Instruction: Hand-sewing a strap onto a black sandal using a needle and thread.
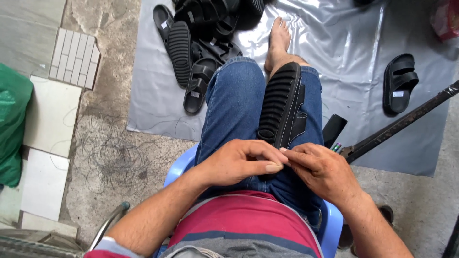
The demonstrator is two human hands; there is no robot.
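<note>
- Concrete floor with a grey plastic sheet point(158, 95) spread out – person sits on a blue chair point(179, 167).
- Black sandal point(282, 107) lies sole-up on the lap, between the knees.
- Left hand point(239, 162) and right hand point(320, 172) meet at the sandal's near end, fingers pinched shut together there – can't tell on what.
- Pile of black sandals point(201, 38) beyond the sandal; single sandal point(399, 83) off to its right.

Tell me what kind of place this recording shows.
Probably an informal sandal-making spot on a bare floor. A pile of black sandals lies on a grey plastic sheet, and the seated person's hands work at a sandal resting sole-up on the lap.
</note>
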